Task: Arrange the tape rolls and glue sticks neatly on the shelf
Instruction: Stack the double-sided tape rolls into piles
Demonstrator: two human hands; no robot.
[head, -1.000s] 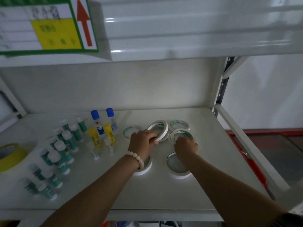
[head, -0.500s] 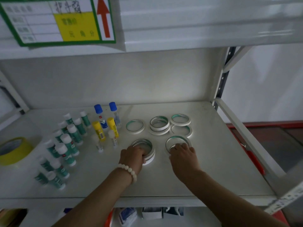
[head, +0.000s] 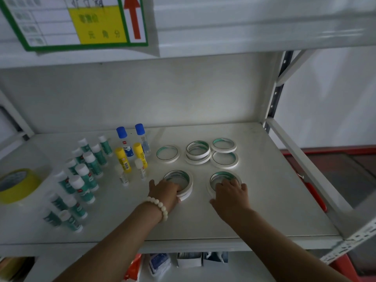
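Thin white tape rolls with green cores lie flat on the white shelf (head: 274,216). My left hand (head: 165,193) grips the near edge of a small stack of tape rolls (head: 184,179), fingers inside the ring. My right hand (head: 232,193) grips the near edge of another tape roll (head: 224,176). Behind them lie a single roll (head: 168,154), a stacked pair (head: 198,152) and two more rolls (head: 224,145) (head: 224,159). Green-and-white glue sticks (head: 85,178) stand in rows at the left, with yellow glue sticks (head: 122,159) and blue-capped bottles (head: 124,141) beside them.
A wide yellow tape roll (head: 17,185) sits at the shelf's far left. A labelled sign (head: 81,23) hangs on the shelf above. The upright post (head: 274,94) and slanted side rail (head: 309,171) bound the right side. Packets (head: 189,259) lie on the lower shelf.
Both hands drew back from the rear rolls to the two front rolls and hold them there. A raised roll now lies on the rear stack. The view has tilted down slightly.
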